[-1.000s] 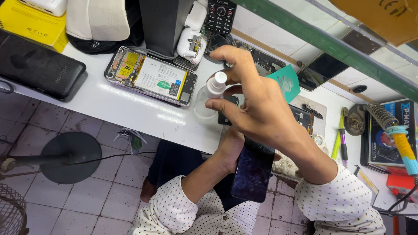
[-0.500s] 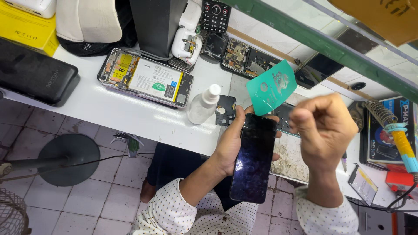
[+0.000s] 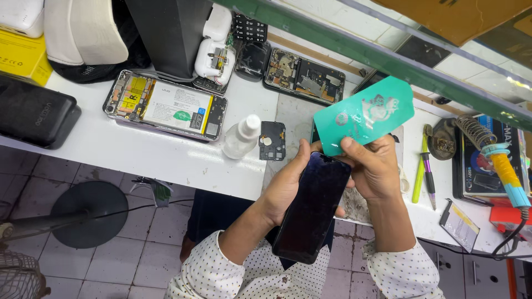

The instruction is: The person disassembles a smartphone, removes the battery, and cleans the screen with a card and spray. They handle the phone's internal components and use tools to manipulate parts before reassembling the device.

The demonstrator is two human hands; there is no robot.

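A dark phone (image 3: 312, 207) is gripped in the left hand (image 3: 285, 185) above the table (image 3: 166, 155) edge. A green plastic card (image 3: 363, 114) is pinched by the right hand (image 3: 374, 169) fingers at the phone's top edge. Prying appears in hand; careful insertion into the seam is called for.

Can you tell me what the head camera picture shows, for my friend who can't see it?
A person's left hand holds a dark phone while the right hand pinches a thin green plastic card at the phone's top edge. Behind them, on a white workbench, lie an opened phone and a small white bottle.
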